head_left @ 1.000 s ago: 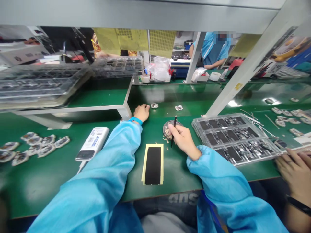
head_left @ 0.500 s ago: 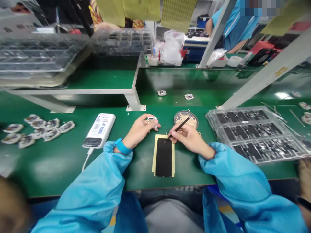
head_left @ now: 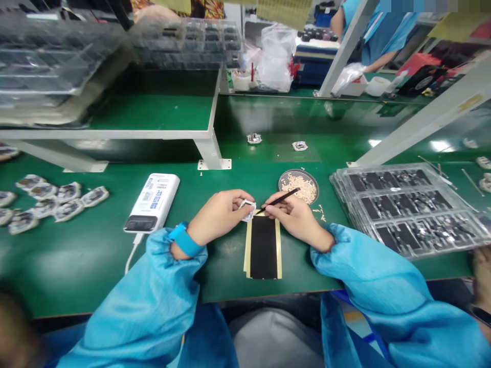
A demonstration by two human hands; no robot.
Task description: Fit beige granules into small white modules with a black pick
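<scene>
**Left hand (head_left: 218, 217) pinching a white part (head_left: 247, 210), right hand (head_left: 295, 217) on a black pick (head_left: 278, 200)**

Head-cam view, so excuse the angle. The left hand is curled nearly shut, with fingers and thumb pinching the white part. It's a small ragged-looking piece, and the detail is too tiny to make out. The right hand is closed in a pen-style grip on the pick, with the tip right at the part's edge. Can't tell if it's actually touching. The pick's long axis runs from upper right down to lower left, tip aimed at the part. Both hands sit just above the top end of a black strip (head_left: 264, 254) on pale yellow tape (head_left: 246, 255), on the green worktop (head_left: 57, 276).

Progress, going by my read of the layout: this one piece looks mid-handling. A cluster of similar pieces (head_left: 57, 202) lies left of the hands, beside a white power bank (head_left: 151, 209), and two small parts (head_left: 254, 138) sit farther out. A clear tray (head_left: 406, 209) on the right looks well loaded with rows of dark parts, and a round dish (head_left: 298, 186) of pale crumbs sits just past the hands. Overall count done? Can't say. A co-worker's hand (head_left: 481, 271) shows at the right edge.
</scene>
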